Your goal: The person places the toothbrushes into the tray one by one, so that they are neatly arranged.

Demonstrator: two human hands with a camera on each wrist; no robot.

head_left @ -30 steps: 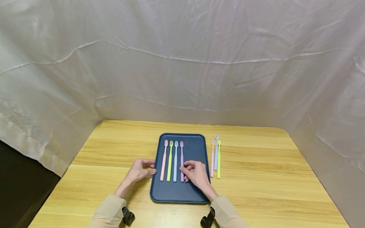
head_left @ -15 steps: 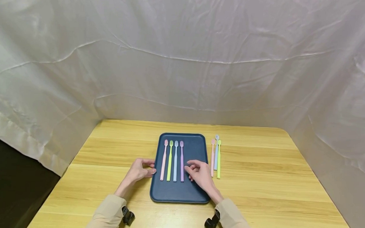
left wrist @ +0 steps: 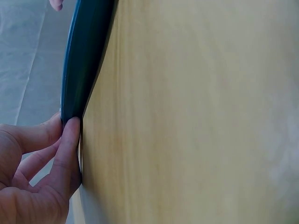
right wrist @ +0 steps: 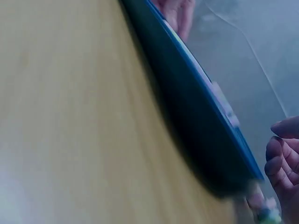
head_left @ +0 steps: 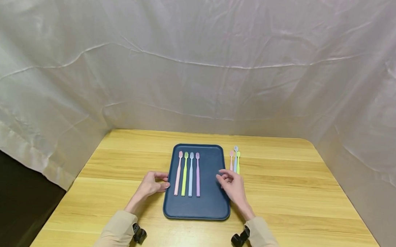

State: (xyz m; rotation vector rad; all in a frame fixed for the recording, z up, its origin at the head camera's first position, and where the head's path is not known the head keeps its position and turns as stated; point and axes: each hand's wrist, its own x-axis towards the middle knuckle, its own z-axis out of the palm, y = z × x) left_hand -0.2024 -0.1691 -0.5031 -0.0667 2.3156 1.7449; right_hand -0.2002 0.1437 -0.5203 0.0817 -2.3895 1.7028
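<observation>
A dark blue tray (head_left: 211,209) lies on the table. On it, side by side with heads away from me, are a pink toothbrush (head_left: 178,175), a yellow-green toothbrush (head_left: 184,175), a blue toothbrush (head_left: 191,176) and a purple toothbrush (head_left: 198,176). My left hand (head_left: 151,183) pinches the tray's left edge; the left wrist view shows thumb and finger against the rim (left wrist: 70,79). Over the tray's right edge hovers my right hand (head_left: 233,185), holding nothing, its fingers loosely bent. It partly covers three toothbrushes outside the tray: pink (head_left: 231,161), blue (head_left: 235,159) and yellow-green (head_left: 238,163).
The wooden table (head_left: 297,185) extends on both sides of the tray. A pale grey curtain (head_left: 212,84) closes off the back and sides. Each wrist carries a small black camera (head_left: 139,235).
My right hand has let go of the purple toothbrush and moved right, off the row to the tray's right edge. The left hand stays at the left edge.
</observation>
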